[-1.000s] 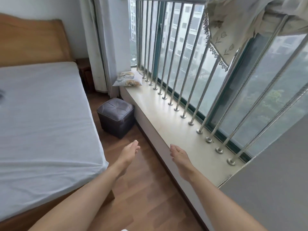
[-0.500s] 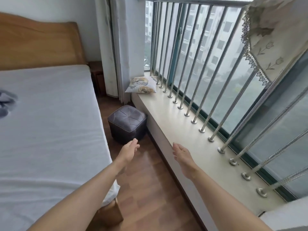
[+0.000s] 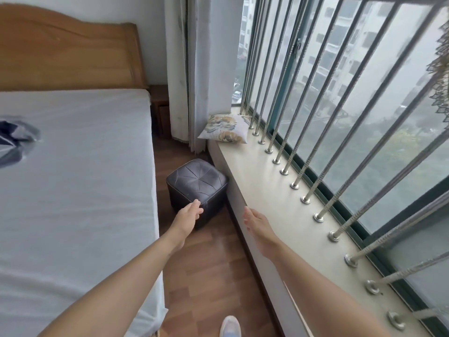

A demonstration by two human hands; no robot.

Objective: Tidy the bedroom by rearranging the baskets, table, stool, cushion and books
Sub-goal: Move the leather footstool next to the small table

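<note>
Now your left hand [image 3: 188, 214] and right hand [image 3: 257, 223] stretch forward, fingers straight and gripping nothing, near the dark stool [image 3: 196, 183]; the floral cushion [image 3: 224, 128] lies on the windowsill [image 3: 262, 190].

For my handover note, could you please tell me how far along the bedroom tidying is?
Done: nothing certain; the cushion lies at the far end of the sill, possibly its place. In hand: the left hand and right hand, both open and empty, reach toward the stool on the floor beside the sill. Left: moving the stool; baskets, table and books are out of view.
</note>
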